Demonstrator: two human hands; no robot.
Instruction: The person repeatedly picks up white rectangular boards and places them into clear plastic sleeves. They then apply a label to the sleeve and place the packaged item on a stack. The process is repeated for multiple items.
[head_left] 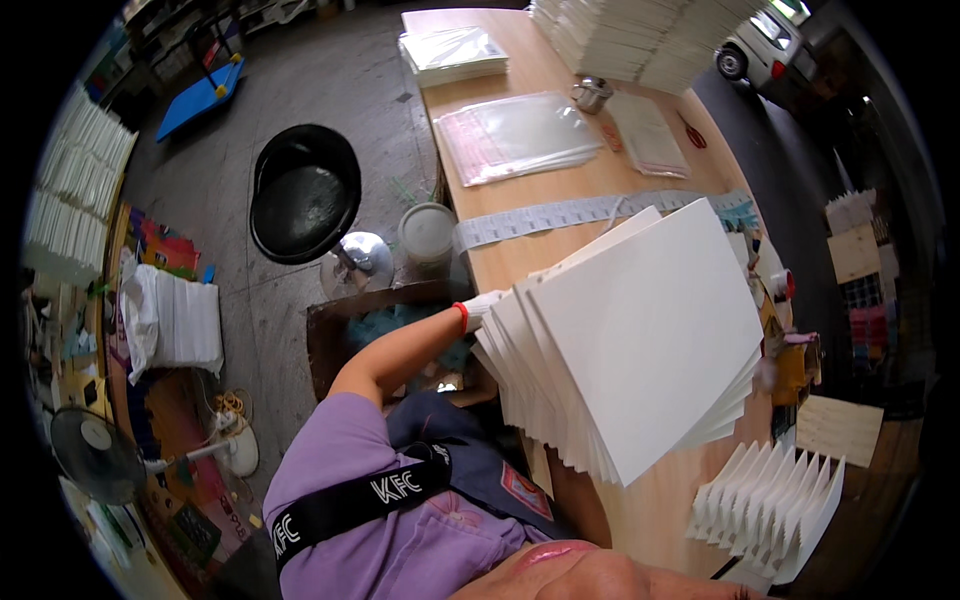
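Note:
A thick, fanned stack of large white sheets (650, 340) is raised at a tilt over the wooden table (480, 280). At its left edge, my left hand (485, 308), in a white glove with a red band at the wrist, grips the sheets; its fingers are partly hidden by them. My right forearm (582, 505) runs up beneath the stack, which hides my right hand. Just beyond the sheets, a long pale strip with printed marks (560, 222) lies across the table.
Farther along the table are clear plastic bags (520, 135), a metal cup (591, 94), red-handled scissors (691, 130) and tall piles of white sheets (650, 40). Folded white card pieces (765, 510) stand near right. A black stool (305, 200) and a lidded bucket (428, 235) stand left.

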